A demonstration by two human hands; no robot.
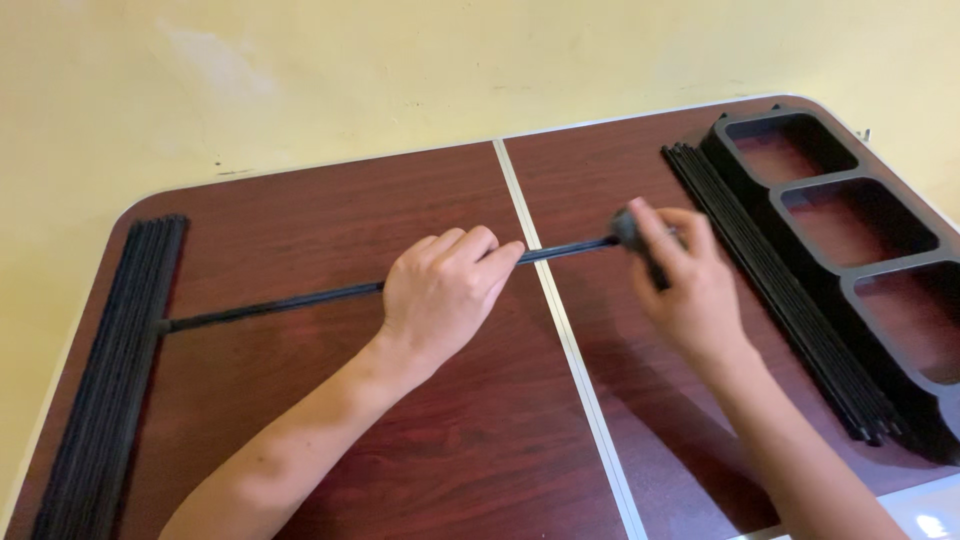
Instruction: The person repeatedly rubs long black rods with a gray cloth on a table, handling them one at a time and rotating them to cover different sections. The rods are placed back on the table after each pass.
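A thin black rod (pixel 290 300) lies across the dark wooden table (pixel 400 460), running from left to right. My left hand (pixel 440 295) is closed around the rod near its middle. My right hand (pixel 685 280) grips a small black connector piece (pixel 628 228) at the rod's right end. The rod's left end touches a bundle of black rods (pixel 110 380) lying along the table's left edge.
A second bundle of black rods (pixel 790 300) lies at the right, beside a black plastic frame (pixel 850 260) with several rectangular openings. A pale metal seam (pixel 575 380) runs down the table's middle. A yellow wall (pixel 400 70) stands behind.
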